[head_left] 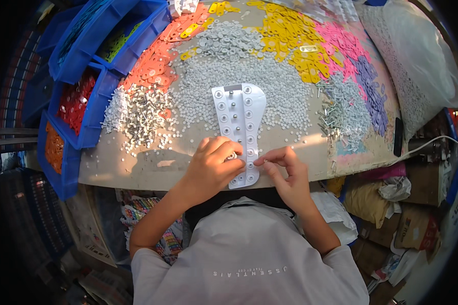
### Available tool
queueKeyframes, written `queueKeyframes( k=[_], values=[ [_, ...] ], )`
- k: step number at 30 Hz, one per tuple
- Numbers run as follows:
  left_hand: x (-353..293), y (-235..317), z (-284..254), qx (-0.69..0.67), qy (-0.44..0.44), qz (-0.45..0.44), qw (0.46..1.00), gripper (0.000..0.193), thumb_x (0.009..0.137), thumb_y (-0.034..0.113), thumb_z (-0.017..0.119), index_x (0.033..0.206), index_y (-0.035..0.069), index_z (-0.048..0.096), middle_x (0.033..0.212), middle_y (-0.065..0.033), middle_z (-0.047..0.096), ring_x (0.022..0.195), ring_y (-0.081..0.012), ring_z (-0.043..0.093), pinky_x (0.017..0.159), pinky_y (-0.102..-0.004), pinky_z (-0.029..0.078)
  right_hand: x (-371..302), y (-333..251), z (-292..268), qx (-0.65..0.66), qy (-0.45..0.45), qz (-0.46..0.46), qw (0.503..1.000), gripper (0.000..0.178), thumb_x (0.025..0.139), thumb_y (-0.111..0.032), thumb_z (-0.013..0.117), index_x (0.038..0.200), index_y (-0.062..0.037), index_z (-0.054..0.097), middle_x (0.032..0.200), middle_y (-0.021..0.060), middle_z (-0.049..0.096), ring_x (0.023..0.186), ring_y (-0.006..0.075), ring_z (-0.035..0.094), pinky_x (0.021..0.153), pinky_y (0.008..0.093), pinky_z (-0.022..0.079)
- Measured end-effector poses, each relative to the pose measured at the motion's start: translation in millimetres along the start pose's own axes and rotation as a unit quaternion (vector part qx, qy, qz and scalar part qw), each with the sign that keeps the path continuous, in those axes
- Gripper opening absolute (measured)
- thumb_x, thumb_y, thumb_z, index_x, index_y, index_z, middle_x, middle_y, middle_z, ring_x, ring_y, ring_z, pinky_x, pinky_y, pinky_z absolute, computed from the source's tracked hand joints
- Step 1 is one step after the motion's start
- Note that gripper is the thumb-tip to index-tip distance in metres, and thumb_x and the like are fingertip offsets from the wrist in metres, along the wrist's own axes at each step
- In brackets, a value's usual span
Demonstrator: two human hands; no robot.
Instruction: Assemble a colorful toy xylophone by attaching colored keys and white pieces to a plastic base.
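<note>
A white plastic board [258, 104] with a wide rounded top lies upright in front of me at the table's near edge. Two columns of round white pieces line its sides, and small metal studs run down the channel between them. My left hand [212, 169] rests over the board's lower left side, its fingers curled; small pale pieces peek out at them, too small to name. At the lower right column is my right hand [289, 178], index fingertip by the board's edge and thumb bent toward it. Whatever those fingertips hold is too tiny to make out.
Small grey-white round parts [198, 81] spread behind the board. Around them lie orange tabs [155, 56], yellow tabs [290, 30], pink tabs [341, 43], purple tabs [370, 94] and metal pins [142, 114]. Blue bins [94, 109] stand left; a clear bag [407, 61] sits right.
</note>
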State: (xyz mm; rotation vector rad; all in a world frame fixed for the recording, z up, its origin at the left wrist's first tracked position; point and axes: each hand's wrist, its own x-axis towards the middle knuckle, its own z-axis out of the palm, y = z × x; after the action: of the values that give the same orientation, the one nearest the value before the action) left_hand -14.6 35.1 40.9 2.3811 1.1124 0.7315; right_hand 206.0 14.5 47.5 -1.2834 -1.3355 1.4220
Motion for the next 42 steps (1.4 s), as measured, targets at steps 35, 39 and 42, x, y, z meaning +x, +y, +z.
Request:
queueKeyframes(
  k=[35,39,42],
  values=[
    [51,-82,33,0.083,0.160,-0.130,0.975,0.035,0.093,0.018,0.064,0.126,0.008,0.058,0.120,-0.0104,0.057,0.118,-0.0295,0.051,0.100,-0.0448,0.037,99,-9,-21,-0.351,0.078,-0.281,0.890,0.016,0.085,-0.004,0.069,0.100,-0.0036,0.066,0.094,0.0126,0.067,0.090,0.0335,0.059,0.082,0.0427,0.047],
    [66,-90,20,0.079,0.170,-0.116,0.975,0.018,0.091,0.017,0.067,0.106,0.008,0.067,0.117,-0.0085,0.057,0.114,-0.0279,0.052,0.097,-0.0435,0.038,182,2,-33,-0.410,0.106,-0.339,0.841,0.012,0.088,-0.005,0.067,0.100,-0.0021,0.066,0.096,0.0151,0.068,0.091,0.0364,0.061,0.082,0.0450,0.048],
    [94,-105,6,0.089,0.206,-0.094,0.970,0.010,0.089,0.015,0.068,0.096,0.008,0.068,0.101,-0.0060,0.062,0.104,-0.0269,0.057,0.093,-0.0419,0.040,220,5,-30,-0.415,0.097,-0.312,0.849,0.010,0.089,-0.007,0.066,0.097,-0.0026,0.067,0.095,0.0159,0.067,0.092,0.0363,0.061,0.082,0.0458,0.048]
  ],
)
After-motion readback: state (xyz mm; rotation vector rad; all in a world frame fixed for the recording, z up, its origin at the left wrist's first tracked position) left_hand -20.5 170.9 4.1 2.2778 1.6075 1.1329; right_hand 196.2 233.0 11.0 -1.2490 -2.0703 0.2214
